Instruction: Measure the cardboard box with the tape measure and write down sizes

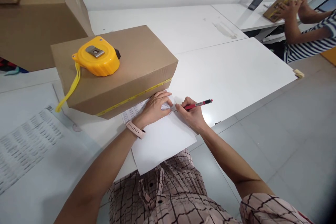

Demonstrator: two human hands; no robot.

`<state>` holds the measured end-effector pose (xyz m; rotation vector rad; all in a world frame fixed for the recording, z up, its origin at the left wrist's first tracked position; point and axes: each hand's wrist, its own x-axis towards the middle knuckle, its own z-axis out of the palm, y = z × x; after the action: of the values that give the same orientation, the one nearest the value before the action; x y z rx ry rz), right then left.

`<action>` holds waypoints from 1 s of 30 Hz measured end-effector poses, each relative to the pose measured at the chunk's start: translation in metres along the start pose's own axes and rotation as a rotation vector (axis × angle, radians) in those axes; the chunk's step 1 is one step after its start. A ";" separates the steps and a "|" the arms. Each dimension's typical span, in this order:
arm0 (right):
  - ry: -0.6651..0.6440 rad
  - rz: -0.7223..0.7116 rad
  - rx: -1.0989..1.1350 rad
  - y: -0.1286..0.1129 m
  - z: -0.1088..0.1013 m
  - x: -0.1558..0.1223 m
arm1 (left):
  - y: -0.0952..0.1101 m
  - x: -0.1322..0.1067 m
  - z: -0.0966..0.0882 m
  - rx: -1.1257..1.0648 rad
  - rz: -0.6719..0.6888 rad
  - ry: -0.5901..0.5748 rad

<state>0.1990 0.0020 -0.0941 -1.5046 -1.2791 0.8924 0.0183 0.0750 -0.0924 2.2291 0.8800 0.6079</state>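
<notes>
My right hand (193,113) is closed round a red pen (198,104), its tip down on a white sheet of paper (160,140) at the table's near edge. My left hand (154,108) lies flat on the same sheet with fingers spread, beside the pen tip. Just behind my left hand stands a closed cardboard box (136,63) with yellow tape along its lower edge. A yellow tape measure (96,56) rests on top of the box, its yellow strap hanging over the left side.
A printed sheet (23,143) lies at the left on the white table (231,70). Larger cardboard boxes (34,17) stand at the back left. At the far right another person (309,31) in a striped top handles a small box (278,7).
</notes>
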 end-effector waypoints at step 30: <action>0.000 -0.040 -0.010 0.002 0.000 0.001 | -0.002 0.000 0.001 0.007 0.018 0.003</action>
<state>0.1999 0.0030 -0.0958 -1.4821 -1.3108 0.8609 0.0177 0.0756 -0.0944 2.2451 0.8659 0.6170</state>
